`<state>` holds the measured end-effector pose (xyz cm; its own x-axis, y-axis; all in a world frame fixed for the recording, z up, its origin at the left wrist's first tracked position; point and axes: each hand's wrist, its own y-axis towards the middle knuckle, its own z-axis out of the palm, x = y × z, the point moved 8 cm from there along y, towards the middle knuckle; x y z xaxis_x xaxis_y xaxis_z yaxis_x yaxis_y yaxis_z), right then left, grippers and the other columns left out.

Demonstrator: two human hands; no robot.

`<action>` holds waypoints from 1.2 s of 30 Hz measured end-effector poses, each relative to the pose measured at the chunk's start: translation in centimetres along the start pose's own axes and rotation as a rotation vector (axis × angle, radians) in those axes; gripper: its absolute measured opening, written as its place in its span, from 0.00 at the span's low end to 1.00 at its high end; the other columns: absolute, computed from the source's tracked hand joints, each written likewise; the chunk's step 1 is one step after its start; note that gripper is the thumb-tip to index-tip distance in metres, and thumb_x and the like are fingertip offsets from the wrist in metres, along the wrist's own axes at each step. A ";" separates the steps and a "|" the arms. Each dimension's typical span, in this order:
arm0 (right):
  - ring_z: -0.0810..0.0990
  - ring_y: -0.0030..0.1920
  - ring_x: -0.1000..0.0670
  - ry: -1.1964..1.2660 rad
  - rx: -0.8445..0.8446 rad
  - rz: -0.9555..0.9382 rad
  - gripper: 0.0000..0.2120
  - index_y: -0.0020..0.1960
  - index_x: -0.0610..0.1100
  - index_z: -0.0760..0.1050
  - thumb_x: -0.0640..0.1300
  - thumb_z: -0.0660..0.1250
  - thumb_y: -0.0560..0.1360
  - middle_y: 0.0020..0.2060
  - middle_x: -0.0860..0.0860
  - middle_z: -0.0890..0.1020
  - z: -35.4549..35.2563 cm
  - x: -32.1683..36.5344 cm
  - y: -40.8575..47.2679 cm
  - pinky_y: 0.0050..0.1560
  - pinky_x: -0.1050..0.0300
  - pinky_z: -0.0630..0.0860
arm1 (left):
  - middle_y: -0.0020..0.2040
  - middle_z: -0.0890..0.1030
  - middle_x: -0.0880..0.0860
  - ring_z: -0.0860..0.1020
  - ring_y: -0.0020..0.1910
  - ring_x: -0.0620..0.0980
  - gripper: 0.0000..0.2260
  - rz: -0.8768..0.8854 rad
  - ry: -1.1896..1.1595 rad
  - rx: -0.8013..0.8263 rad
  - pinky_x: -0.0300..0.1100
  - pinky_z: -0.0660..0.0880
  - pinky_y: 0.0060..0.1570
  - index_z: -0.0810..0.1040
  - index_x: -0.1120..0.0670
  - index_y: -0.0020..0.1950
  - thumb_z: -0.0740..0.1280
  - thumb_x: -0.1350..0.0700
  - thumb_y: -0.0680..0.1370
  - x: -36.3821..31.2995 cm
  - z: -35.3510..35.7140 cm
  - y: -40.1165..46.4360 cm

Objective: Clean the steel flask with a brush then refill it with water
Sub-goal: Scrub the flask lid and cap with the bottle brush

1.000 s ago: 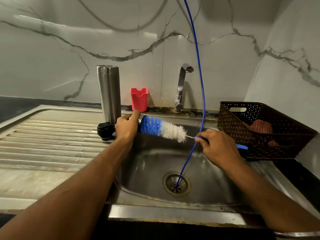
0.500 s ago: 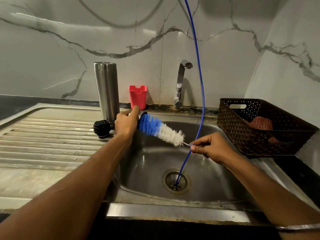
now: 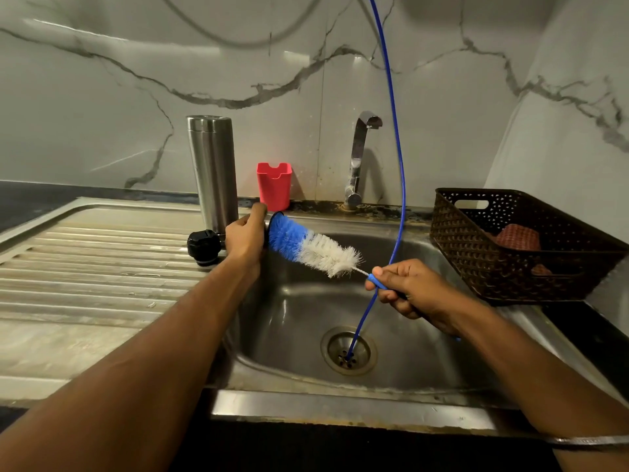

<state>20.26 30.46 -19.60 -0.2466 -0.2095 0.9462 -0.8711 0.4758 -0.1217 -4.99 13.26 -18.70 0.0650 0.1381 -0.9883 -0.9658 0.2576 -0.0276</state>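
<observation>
The steel flask [image 3: 212, 172] stands upright at the back of the drainboard, beside the sink basin [image 3: 299, 338]. Its black cap [image 3: 202, 246] lies on the drainboard in front of it. My left hand [image 3: 245, 237] grips a small dark-rimmed part at the basin's left rim; most of that part is hidden by my fingers. The blue tip of the blue and white bottle brush [image 3: 313, 248] is pushed into it. My right hand [image 3: 410, 289] holds the brush's blue handle just behind the white bristles, above the basin.
A thin blue hose [image 3: 399, 165] hangs from above into the drain. The tap [image 3: 360, 155] and a red holder [image 3: 274, 187] stand at the back edge. A dark woven basket [image 3: 503, 277] with a cloth sits to the right. The ribbed drainboard [image 3: 102, 267] lies left.
My right hand slid up the brush handle toward the bristles and now grips it close to them. My left hand and the flask stayed in place.
</observation>
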 end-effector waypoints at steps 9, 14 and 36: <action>0.81 0.47 0.57 -1.057 -0.439 -0.515 0.10 0.59 0.55 0.84 0.49 0.71 0.79 0.47 0.58 0.86 -0.9 6.3 -2.3 0.44 0.63 0.72 | 0.43 0.84 0.54 0.82 0.45 0.56 0.22 0.095 0.292 0.004 0.52 0.80 0.49 0.84 0.52 0.44 0.67 0.34 0.68 -0.6 -0.2 0.2; 0.81 0.50 0.51 -1.151 -0.360 -0.536 0.15 0.67 0.54 0.78 0.47 0.65 0.81 0.51 0.55 0.82 0.5 6.1 -2.5 0.50 0.53 0.78 | 0.41 0.83 0.55 0.80 0.38 0.54 0.21 0.086 0.310 0.026 0.47 0.77 0.41 0.82 0.55 0.41 0.68 0.36 0.73 -0.7 0.0 -0.2; 0.64 0.20 0.58 0.087 -0.267 -0.111 0.11 0.57 0.39 0.79 0.46 0.64 0.83 0.27 0.51 0.72 -1.4 1.8 0.2 0.20 0.66 0.60 | 0.60 0.82 0.63 0.84 0.53 0.58 0.19 -0.052 -0.395 0.293 0.55 0.82 0.53 0.73 0.67 0.69 0.70 0.61 0.80 -0.8 3.4 -1.2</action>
<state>20.24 31.41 -17.54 -0.1085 -0.2044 0.9729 -0.7452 0.6645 0.0565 -3.05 16.14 -17.36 0.2558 0.4551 -0.8529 -0.8515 0.5238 0.0241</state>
